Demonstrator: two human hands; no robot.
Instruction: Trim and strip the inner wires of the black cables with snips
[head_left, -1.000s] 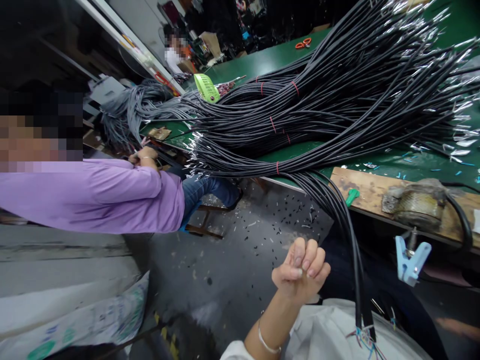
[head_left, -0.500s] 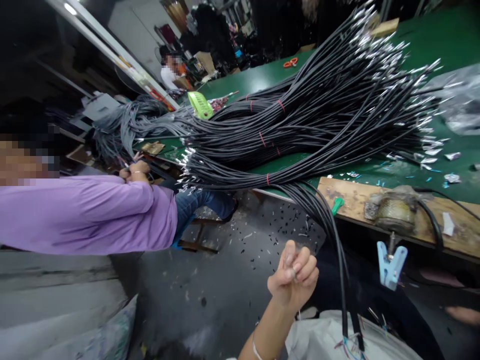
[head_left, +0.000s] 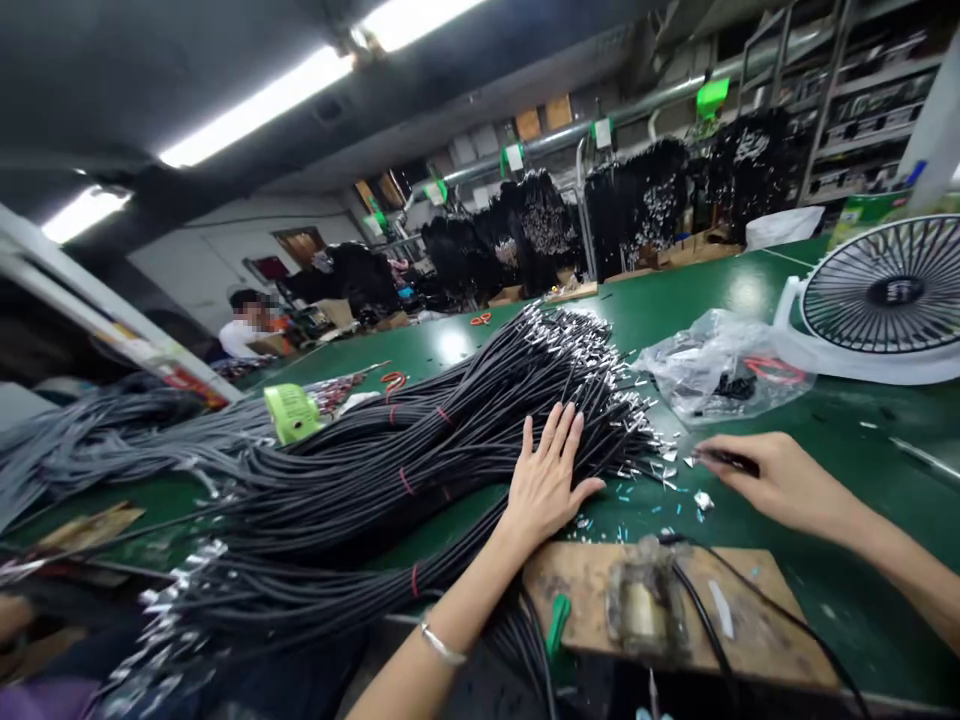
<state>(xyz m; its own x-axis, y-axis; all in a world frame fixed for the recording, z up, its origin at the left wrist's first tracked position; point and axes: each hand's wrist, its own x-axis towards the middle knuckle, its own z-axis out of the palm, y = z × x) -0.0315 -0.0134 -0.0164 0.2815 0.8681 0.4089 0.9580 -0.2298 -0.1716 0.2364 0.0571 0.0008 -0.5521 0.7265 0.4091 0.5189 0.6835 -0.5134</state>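
My left hand (head_left: 545, 485) lies flat on a big bundle of black cables (head_left: 450, 440), fingers stretched out and a little apart. The cable ends near it are wrapped in silvery foil (head_left: 577, 345). Thin red ties (head_left: 406, 480) hold parts of the bundle together. To the right, my right hand (head_left: 772, 475) is closed around a small, slim dark tool (head_left: 729, 459), just above the green table (head_left: 847, 450); its exact kind is mostly hidden by the fingers. Bits of foil (head_left: 703, 500) and blue scraps lie between the hands.
A wooden board (head_left: 757, 600) with a clamped device (head_left: 643, 605) and a green clip (head_left: 558, 625) sits at the near edge. Behind my right hand are a plastic bag (head_left: 720, 365) and a white fan (head_left: 892, 290). Grey cables (head_left: 150, 440) lie left; a co-worker (head_left: 244, 325) is far back.
The view has swung up and to the right. My left hand, earlier raised and curled above the floor, now rests spread on the cables. My right hand has come into view with the dark tool.
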